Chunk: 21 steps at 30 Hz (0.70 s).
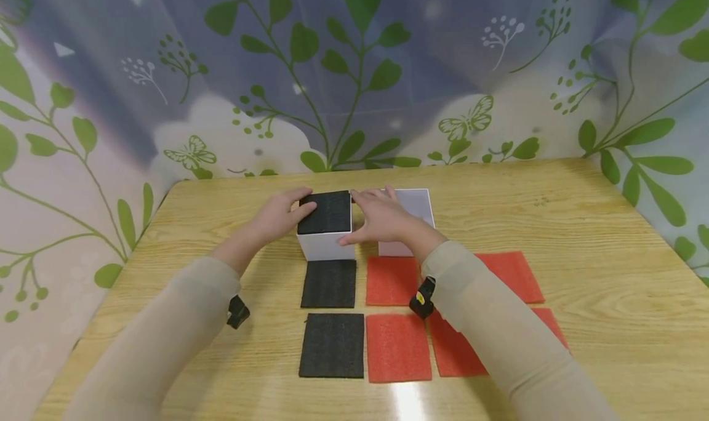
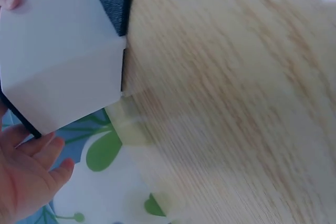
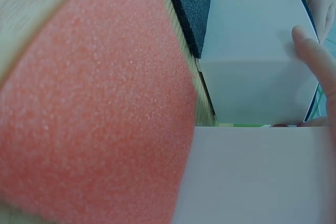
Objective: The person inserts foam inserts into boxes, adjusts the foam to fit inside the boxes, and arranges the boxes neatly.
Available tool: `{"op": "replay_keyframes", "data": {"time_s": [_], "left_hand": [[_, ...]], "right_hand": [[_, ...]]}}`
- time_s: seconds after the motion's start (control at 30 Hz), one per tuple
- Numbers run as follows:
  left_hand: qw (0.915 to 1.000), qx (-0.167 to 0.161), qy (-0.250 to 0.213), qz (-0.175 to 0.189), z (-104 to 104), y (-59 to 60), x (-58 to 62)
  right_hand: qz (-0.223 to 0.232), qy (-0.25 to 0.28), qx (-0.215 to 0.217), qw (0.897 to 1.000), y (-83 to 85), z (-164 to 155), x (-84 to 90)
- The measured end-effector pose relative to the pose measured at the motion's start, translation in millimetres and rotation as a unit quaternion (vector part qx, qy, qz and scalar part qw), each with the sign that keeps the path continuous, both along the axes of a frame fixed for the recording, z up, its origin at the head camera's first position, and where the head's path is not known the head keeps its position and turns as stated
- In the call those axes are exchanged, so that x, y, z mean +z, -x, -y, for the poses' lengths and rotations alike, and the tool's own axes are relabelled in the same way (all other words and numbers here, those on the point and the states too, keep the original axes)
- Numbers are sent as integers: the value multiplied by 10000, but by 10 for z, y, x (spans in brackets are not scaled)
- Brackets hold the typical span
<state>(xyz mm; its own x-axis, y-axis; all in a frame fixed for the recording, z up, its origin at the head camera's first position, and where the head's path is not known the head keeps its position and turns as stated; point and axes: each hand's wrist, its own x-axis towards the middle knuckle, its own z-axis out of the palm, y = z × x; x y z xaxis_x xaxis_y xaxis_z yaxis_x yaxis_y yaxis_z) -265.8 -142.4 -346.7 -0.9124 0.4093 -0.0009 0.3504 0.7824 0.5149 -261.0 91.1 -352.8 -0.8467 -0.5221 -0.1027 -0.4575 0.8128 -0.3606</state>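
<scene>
A white box (image 1: 325, 244) with a black foam pad (image 1: 327, 212) lying in its top stands mid-table. My left hand (image 1: 288, 212) grips its left side, thumb on the foam. On the box's right side my right hand (image 1: 370, 216) has its fingers over the top edge and its thumb (image 3: 311, 56) against the front face. In the left wrist view the white box (image 2: 58, 51) fills the upper left, with my left fingers (image 2: 31, 166) loosely curled beside it. A second white box (image 1: 414, 205) stands just right, partly hidden by my right hand.
Two black foam squares (image 1: 328, 284) (image 1: 332, 345) lie in a column in front of the box. Several red foam squares (image 1: 397, 347) lie to their right, partly under my right sleeve. The wooden table (image 1: 581, 273) is walled by a leaf-print curtain (image 1: 354, 70).
</scene>
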Motion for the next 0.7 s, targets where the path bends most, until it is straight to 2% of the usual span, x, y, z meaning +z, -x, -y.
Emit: {"op": "replay_keyframes", "data": {"time_s": [0.23,0.7], "left_hand": [[9988,-336,283,213,-4,-48,-30],[9949,-572,826,-7,-6,-67,-43]], "right_hand": [[-15,-33,11,10000,3,7,-11],[-122,-158,-34,9998,7,12,-30]]}}
